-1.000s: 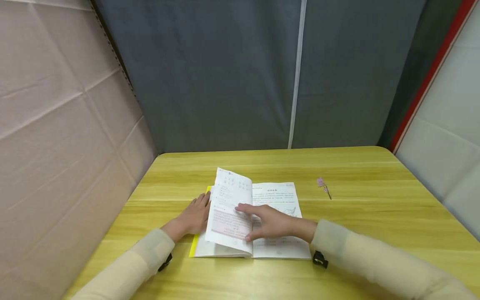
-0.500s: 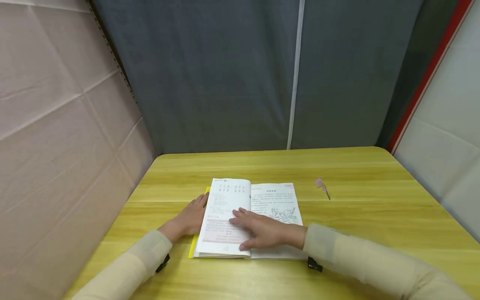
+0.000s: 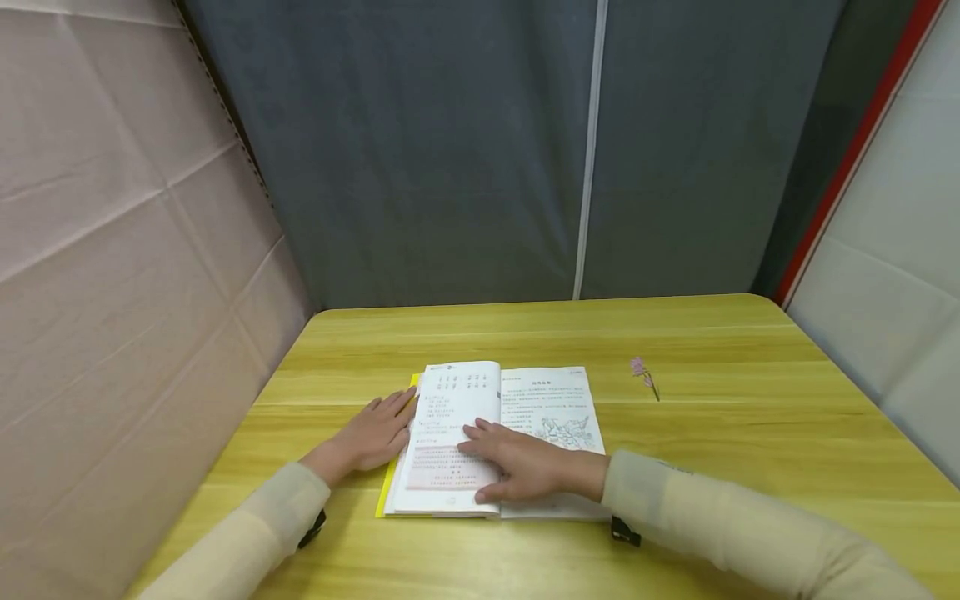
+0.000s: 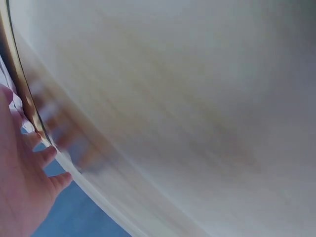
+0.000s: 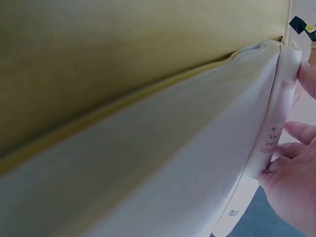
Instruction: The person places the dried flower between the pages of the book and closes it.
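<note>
An open book (image 3: 550, 397) with printed pages and a yellow cover edge lies flat on the table. Across its left page (image 3: 457, 396), the right hand (image 3: 525, 464) rests with fingers spread, its palm near the spine. The left hand (image 3: 372, 435) lies at the book's left side, fingers extended to touch the yellow edge (image 3: 388, 487). In the left wrist view the same left hand (image 4: 29, 182) shows only at the lower left. The right wrist view catches the right hand (image 5: 294, 173) against the pages (image 5: 274, 133).
Right of the book, a small pink flower on a stem (image 3: 643, 375) lies on the wood-grain table (image 3: 735, 400). A dark grey curtain (image 3: 420, 167) hangs behind the far edge, with pale cloth walls (image 3: 135, 250) at the sides.
The raised page has come down flat onto the left side under the right hand, which moved slightly left and down. The left hand has drawn back a little to the left from beneath it.
</note>
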